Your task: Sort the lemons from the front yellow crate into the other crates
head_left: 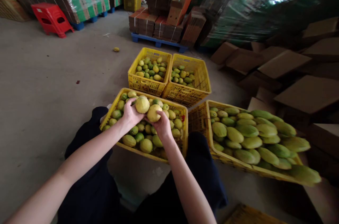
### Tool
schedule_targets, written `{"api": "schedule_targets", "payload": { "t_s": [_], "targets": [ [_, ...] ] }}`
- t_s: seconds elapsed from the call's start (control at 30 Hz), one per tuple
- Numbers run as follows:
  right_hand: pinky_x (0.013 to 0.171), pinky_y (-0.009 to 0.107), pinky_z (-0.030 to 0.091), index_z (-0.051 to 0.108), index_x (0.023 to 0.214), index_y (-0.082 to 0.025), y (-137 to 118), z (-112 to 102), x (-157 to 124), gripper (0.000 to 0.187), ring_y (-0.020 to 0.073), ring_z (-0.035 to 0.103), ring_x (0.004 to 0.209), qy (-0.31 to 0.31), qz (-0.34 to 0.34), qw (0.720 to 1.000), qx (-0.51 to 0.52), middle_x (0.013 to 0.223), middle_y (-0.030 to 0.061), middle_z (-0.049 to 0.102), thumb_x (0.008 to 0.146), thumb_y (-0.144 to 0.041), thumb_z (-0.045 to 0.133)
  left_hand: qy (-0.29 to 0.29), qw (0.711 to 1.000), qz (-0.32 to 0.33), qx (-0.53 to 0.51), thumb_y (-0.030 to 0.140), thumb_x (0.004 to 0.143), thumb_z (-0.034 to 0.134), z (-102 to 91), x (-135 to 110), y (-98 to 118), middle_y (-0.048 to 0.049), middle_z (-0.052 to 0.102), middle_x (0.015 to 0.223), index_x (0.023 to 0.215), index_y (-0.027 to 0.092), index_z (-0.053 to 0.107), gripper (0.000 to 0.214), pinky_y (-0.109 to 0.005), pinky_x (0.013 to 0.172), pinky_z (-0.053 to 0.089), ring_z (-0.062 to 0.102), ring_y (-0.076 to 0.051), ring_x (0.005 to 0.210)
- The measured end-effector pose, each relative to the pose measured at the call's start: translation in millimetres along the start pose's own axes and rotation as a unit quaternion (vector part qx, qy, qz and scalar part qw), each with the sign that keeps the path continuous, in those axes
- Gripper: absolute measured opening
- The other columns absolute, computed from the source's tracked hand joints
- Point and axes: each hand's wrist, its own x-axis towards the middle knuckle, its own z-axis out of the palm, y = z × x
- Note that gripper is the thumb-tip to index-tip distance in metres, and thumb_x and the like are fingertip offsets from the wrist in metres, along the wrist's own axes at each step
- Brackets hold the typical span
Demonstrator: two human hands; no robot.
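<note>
Two round yellow fruits in hand, both over the far half of the near crate, a yellow slatted plastic crate between the knees, full of round green and yellow fruit. Head view only.

Left hand: over the left part of the near crate, fingers curled about the upper fruit, grip closed on it. Right hand: over the middle of the near crate, fingers bent round the lower fruit, held from below and behind. Upper fruit and lower fruit touching, side by side, just above the heap in the near crate. Both forearms bare, reaching in from the near side of the crate; dark trousers on either side of it.

Just past the far rim of the near crate: left far crate and right far crate, yellow too, pressed side to side, each partly filled with small green and yellow fruit. Just beside the near crate on its right: side crate, heaped with long green fruits, larger than those in the near crate.

Well beyond the near crate: a loose fruit alone on the floor, cardboard stacks on a blue pallet, and, far to the left, a red stool. Far right of the near crate: flat cartons, blurred.
</note>
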Motion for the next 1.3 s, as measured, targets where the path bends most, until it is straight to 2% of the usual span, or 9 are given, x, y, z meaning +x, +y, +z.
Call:
{"api": "schedule_targets", "payload": {
  "t_s": [0.2,0.37,0.5,0.7,0.8,0.87,1.03,1.17,1.3],
  "targets": [
    [0.061,0.037,0.065,0.069,0.092,-0.018,-13,-13,6,0.027,0.0239,0.074,0.071,0.021,0.109,0.994,0.018,0.077,0.0078,0.075,0.087,-0.044,0.061,-0.07,0.996,-0.017,0.056,0.047,0.096,0.054,-7.6,16,-12,-0.0125,0.072,0.092,0.098,0.018,0.063,0.031,-0.032,0.073,0.062,0.072,-0.024,0.089],
    [0.05,0.031,0.059,0.072,0.089,-0.015,-25,-27,10,0.046,0.0225,0.072,0.06,-0.006,0.162,0.986,0.023,0.073,0.0129,0.076,0.089,-0.058,0.055,-0.034,0.992,-0.102,0.06,0.057,0.102,0.04,-15.8,18,-16,-0.0113,0.072,0.086,0.105,0.014,0.067,0.051,-0.024,0.063,0.058,0.069,-0.018,0.077],
    [0.052,0.031,0.057,0.072,0.087,-0.015,-31,-32,12,0.052,0.0239,0.074,0.066,0.023,0.145,0.989,0.021,0.077,0.0144,0.077,0.091,-0.061,0.049,-0.023,0.988,-0.139,0.066,0.056,0.101,0.043,-15.9,15,-16,-0.0083,0.069,0.082,0.107,0.014,0.068,0.05,-0.025,0.057,0.055,0.063,-0.016,0.067],
    [0.06,0.041,0.059,0.067,0.076,-0.019,-29,-42,18,0.053,0.0256,0.066,0.062,0.041,0.084,0.995,-0.015,0.063,0.0102,0.068,0.084,-0.068,0.052,-0.014,0.989,-0.127,0.075,0.053,0.105,0.036,-10.0,19,-14,-0.008,0.065,0.081,0.104,0.015,0.063,0.047,-0.02,0.045,0.05,0.057,-0.011,0.056],
    [0.058,0.038,0.056,0.064,0.076,-0.021,-27,-39,16,0.049,0.0232,0.062,0.061,0.05,0.036,0.997,-0.054,0.064,0.0069,0.064,0.078,-0.07,0.06,-0.006,0.99,-0.075,0.116,0.047,0.103,0.048,-8.7,19,-16,-0.0066,0.067,0.082,0.104,0.017,0.062,0.033,-0.023,0.056,0.056,0.061,-0.013,0.065],
    [0.058,0.036,0.055,0.065,0.085,-0.021,-26,-34,13,0.047,0.0219,0.062,0.066,0.078,-0.042,0.99,-0.111,0.074,0.0055,0.067,0.074,-0.067,0.068,-0.027,0.984,0.014,0.176,0.036,0.096,0.064,-8.5,15,-19,-0.0062,0.07,0.094,0.108,0.019,0.062,0.021,-0.027,0.072,0.058,0.067,-0.017,0.083],
    [0.086,0.04,0.055,0.064,0.113,-0.025,-28,-27,2,0.055,0.0256,0.064,0.099,0.108,-0.28,0.909,-0.289,0.111,0.0065,0.07,0.066,-0.044,0.084,-0.145,0.878,0.282,0.358,0.015,0.06,0.094,-7.3,0,-22,-0.0062,0.066,0.128,0.115,0.025,0.067,0.062,-0.036,0.103,0.051,0.059,-0.028,0.126],
    [0.1,0.048,0.05,0.062,0.117,-0.026,-29,-31,-1,0.047,0.029,0.06,0.113,0.086,-0.409,0.821,-0.39,0.12,0.0097,0.066,0.072,-0.028,0.076,-0.189,0.835,0.348,0.383,0.012,0.058,0.093,-6.1,-6,-16,-0.0097,0.065,0.132,0.113,0.023,0.072,0.06,-0.037,0.114,0.042,0.054,-0.03,0.133],
    [0.1,0.05,0.05,0.061,0.115,-0.026,-28,-30,-4,0.041,0.0281,0.059,0.115,0.078,-0.437,0.804,-0.395,0.119,0.0092,0.064,0.075,-0.022,0.07,-0.21,0.791,0.388,0.424,0.016,0.067,0.089,-6.8,-7,-12,-0.0091,0.065,0.13,0.114,0.026,0.074,0.051,-0.042,0.122,0.031,0.051,-0.03,0.135]
  ]
}}
